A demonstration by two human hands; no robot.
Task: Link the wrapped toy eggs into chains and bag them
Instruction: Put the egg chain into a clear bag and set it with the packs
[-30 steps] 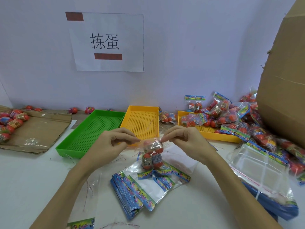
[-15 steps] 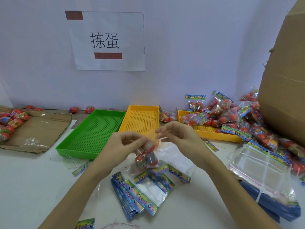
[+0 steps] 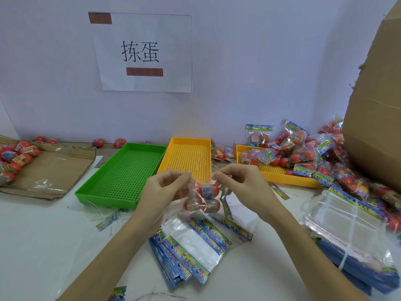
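Toy eggs (image 3: 207, 190) inside clear bag (image 3: 191, 205)

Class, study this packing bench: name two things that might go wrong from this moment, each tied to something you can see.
1. Both hands, left hand and right hand, pinch the clear bag of eggs in mid-air; a slip could drop the eggs.
2. The empty bags lie fanned directly beneath, so a fallen bag may scatter them.

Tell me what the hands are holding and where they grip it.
Both hold one clear bag of eggs above the table. The left hand pinches its upper left edge, the right hand its upper right edge.
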